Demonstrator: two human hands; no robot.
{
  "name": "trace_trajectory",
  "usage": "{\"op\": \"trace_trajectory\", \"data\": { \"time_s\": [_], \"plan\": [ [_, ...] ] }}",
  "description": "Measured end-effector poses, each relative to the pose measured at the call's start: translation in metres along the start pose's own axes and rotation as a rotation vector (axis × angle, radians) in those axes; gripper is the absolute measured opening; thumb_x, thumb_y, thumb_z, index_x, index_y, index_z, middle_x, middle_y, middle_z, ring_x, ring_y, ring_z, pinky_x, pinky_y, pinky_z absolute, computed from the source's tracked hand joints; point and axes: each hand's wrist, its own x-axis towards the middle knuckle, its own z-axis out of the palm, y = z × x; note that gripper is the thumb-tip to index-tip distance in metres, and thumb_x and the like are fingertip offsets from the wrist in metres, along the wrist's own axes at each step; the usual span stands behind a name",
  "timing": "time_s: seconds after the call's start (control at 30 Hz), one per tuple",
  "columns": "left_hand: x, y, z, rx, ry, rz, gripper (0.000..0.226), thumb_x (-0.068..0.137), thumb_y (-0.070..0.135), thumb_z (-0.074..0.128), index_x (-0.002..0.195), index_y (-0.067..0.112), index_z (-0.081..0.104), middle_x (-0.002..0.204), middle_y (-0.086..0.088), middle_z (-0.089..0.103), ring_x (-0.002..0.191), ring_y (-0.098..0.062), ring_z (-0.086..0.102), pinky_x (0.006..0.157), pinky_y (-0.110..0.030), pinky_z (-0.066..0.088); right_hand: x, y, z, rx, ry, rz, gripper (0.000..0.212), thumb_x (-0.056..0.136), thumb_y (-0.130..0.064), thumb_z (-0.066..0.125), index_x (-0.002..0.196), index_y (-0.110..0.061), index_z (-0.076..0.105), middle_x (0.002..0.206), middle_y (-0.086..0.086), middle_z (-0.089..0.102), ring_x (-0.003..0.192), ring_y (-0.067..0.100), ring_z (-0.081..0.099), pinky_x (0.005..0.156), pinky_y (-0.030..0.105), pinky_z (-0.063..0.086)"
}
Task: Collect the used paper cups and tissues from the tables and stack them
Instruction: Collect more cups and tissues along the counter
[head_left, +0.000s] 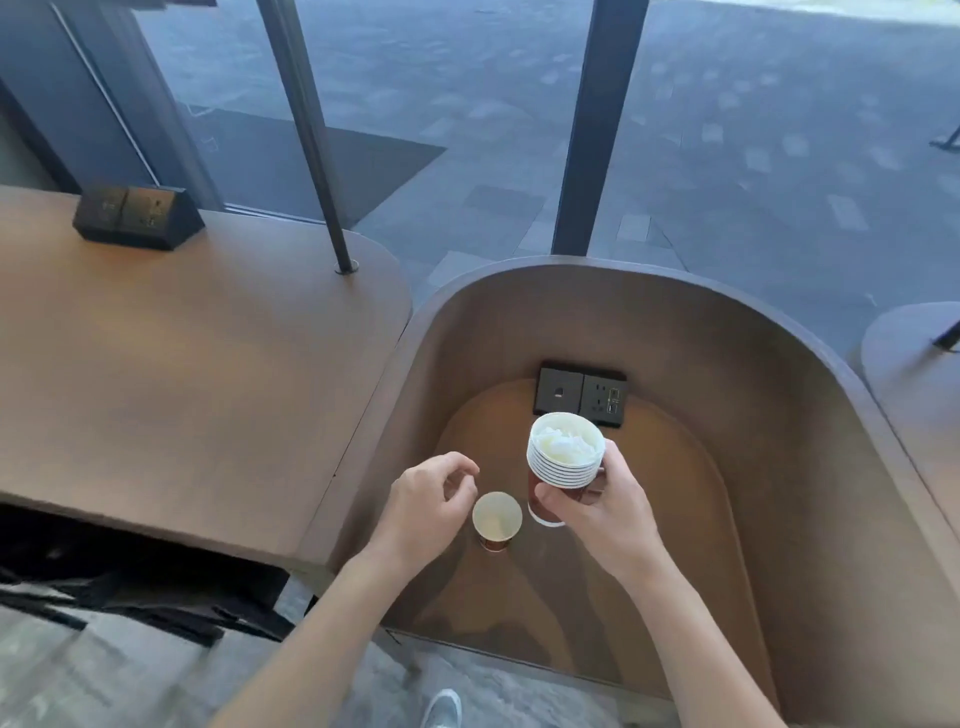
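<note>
Landmark: the single paper cup, standing upright on the brown surface inside the curved wooden booth wall.

Right hand: just right of the single cup. Grip closed around a stack of nested paper cups, thumb across the front, fingers behind. The stack is tilted and held clear of the surface. Crumpled white tissue fills the top cup.

Left hand: just left of the single cup, beside its rim. Grip loosely curled, fingers partly open, holding nothing. Contact with the cup cannot be confirmed; a small gap appears to remain.

A black socket panel is mounted on the wall beyond the single cup, behind the stack.
</note>
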Motion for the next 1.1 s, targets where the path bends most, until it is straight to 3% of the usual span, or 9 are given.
{"op": "trace_trajectory", "data": {
  "time_s": [0.17, 0.37, 0.5, 0.67, 0.83, 1.0, 1.1],
  "plan": [
    [-0.004, -0.028, 0.017, 0.005, -0.052, -0.088, 0.012, 0.087, 0.031, 0.058, 0.095, 0.034, 0.066, 0.084, 0.019, 0.068, 0.076, -0.003, 0.063, 0.071, -0.031, 0.055, 0.015, 0.019, 0.022, 0.015, -0.069, 0.044, 0.057, 0.075, -0.023, 0.089, 0.114, -0.046, 0.055, 0.108, -0.028, 0.07, 0.102, 0.002, 0.07, 0.09, 0.035, 0.062],
    [-0.009, -0.048, 0.034, 0.044, -0.094, -0.163, 0.014, 0.086, 0.032, 0.055, 0.096, 0.033, 0.064, 0.085, 0.017, 0.066, 0.074, -0.003, 0.063, 0.072, -0.032, 0.054, 0.033, 0.042, 0.043, -0.016, -0.134, 0.073, 0.059, 0.073, -0.027, 0.091, 0.114, -0.045, 0.052, 0.104, -0.033, 0.069, 0.098, -0.004, 0.069, 0.091, 0.039, 0.061],
    [-0.009, -0.057, 0.047, 0.074, -0.084, -0.177, 0.016, 0.085, 0.036, 0.051, 0.097, 0.034, 0.061, 0.091, 0.017, 0.065, 0.077, -0.004, 0.062, 0.073, -0.032, 0.054, 0.045, 0.066, 0.057, -0.036, -0.193, 0.083, 0.063, 0.074, -0.029, 0.091, 0.121, -0.045, 0.053, 0.11, -0.025, 0.071, 0.101, 0.0, 0.069, 0.09, 0.032, 0.058],
    [-0.012, -0.062, 0.054, 0.138, -0.098, -0.186, 0.012, 0.083, 0.033, 0.053, 0.094, 0.031, 0.059, 0.089, 0.014, 0.064, 0.078, -0.01, 0.062, 0.072, -0.036, 0.053, 0.049, 0.085, 0.07, -0.087, -0.218, 0.062, 0.068, 0.073, -0.019, 0.091, 0.121, -0.044, 0.051, 0.117, -0.024, 0.061, 0.111, -0.008, 0.054, 0.082, 0.003, 0.04],
    [-0.013, -0.064, 0.053, 0.134, -0.078, -0.182, 0.015, 0.086, 0.031, 0.055, 0.098, 0.03, 0.064, 0.093, 0.014, 0.066, 0.077, -0.005, 0.062, 0.076, -0.033, 0.052, 0.047, 0.108, 0.08, -0.126, -0.254, 0.122, 0.067, 0.074, -0.02, 0.089, 0.123, -0.043, 0.05, 0.119, -0.022, 0.057, 0.112, -0.004, 0.053, 0.086, 0.011, 0.041],
    [-0.019, -0.063, 0.046, 0.136, -0.083, -0.187, 0.015, 0.088, 0.029, 0.056, 0.1, 0.03, 0.066, 0.093, 0.015, 0.066, 0.078, -0.004, 0.062, 0.076, -0.031, 0.053, 0.043, 0.122, 0.091, -0.106, -0.265, 0.215, 0.061, 0.073, -0.019, 0.089, 0.118, -0.036, 0.053, 0.116, -0.015, 0.065, 0.106, -0.001, 0.06, 0.076, 0.013, 0.041],
    [-0.024, -0.064, 0.041, 0.134, -0.092, -0.196, 0.015, 0.088, 0.027, 0.056, 0.1, 0.03, 0.066, 0.093, 0.015, 0.066, 0.079, -0.003, 0.062, 0.077, -0.03, 0.052, 0.04, 0.128, 0.097, -0.094, -0.269, 0.229, 0.058, 0.072, -0.016, 0.089, 0.116, -0.033, 0.054, 0.111, -0.014, 0.067, 0.104, 0.01, 0.064, 0.074, 0.013, 0.043]
  ]
}}
